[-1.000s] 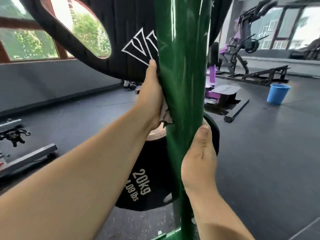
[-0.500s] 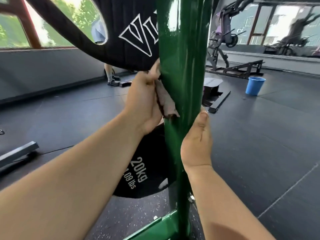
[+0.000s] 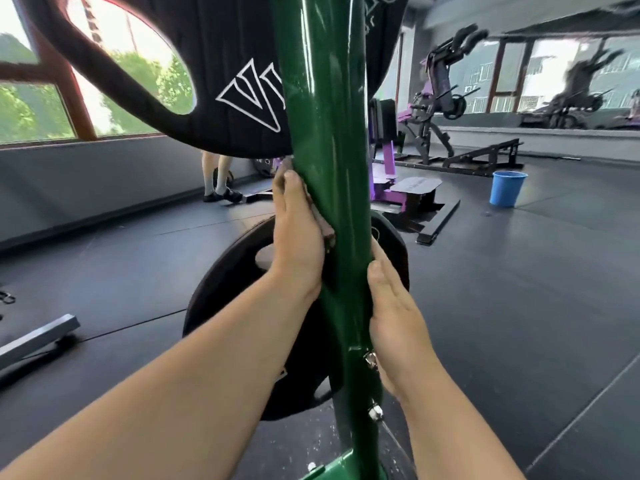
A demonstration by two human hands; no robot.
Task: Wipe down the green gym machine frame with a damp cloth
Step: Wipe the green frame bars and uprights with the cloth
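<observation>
One cloth (image 3: 328, 233), pressed between left grip (image 3: 298, 237) and green post (image 3: 329, 133).

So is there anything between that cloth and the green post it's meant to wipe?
Nothing visible. The left hand presses the cloth against the left side of the green post, so they already touch. The big black weight plate hangs just above that hand, behind the post.

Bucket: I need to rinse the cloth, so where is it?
The bucket stands on the floor at the right of the head view, beyond the green post and right of the purple machine.
</observation>
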